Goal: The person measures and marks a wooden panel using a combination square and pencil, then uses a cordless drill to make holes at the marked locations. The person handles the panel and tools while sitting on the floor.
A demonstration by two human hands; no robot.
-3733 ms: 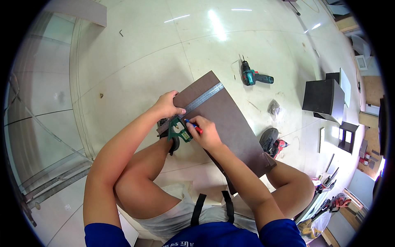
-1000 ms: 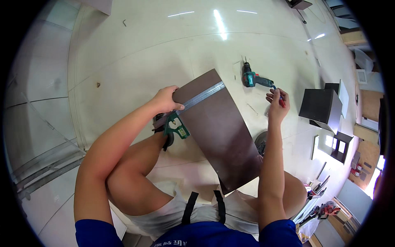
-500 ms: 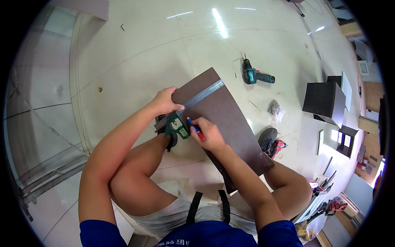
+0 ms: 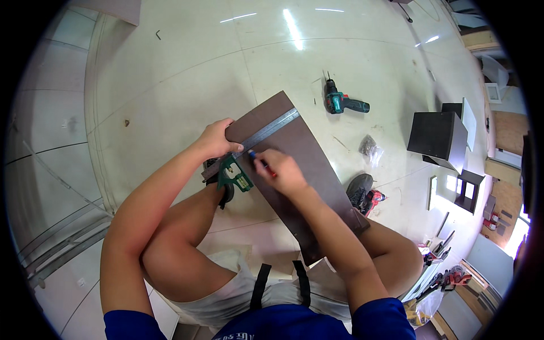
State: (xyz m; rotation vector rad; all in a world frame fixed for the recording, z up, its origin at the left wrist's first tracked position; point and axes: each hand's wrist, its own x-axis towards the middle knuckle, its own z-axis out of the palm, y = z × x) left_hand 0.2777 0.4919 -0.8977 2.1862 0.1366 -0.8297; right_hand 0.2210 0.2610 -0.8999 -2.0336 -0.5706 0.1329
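A dark brown board (image 4: 309, 164) lies tilted across my knees. On its far end rests a combination square with a steel blade (image 4: 271, 129) and a green head (image 4: 235, 174), the head against the board's left edge. My left hand (image 4: 218, 139) clamps that edge, thumb pressing on the blade and fingers hidden underneath. A blue and red marker (image 4: 269, 169) is gripped in my right hand (image 4: 284, 174). The marker's tip is close to the blade's near side; whether it touches the board I cannot tell.
A green and black cordless drill (image 4: 344, 102) lies on the floor beyond the board, a clear plastic bag (image 4: 370, 149) nearer. A red tool (image 4: 374, 201) is beside my right shoe (image 4: 360, 190). Dark box-shaped units (image 4: 436, 139) stand right. A hex key (image 4: 158, 35) lies far left.
The marker in my right hand has moved away from me, closer to the blade. My left hand keeps its hold; the whole view has shifted slightly.
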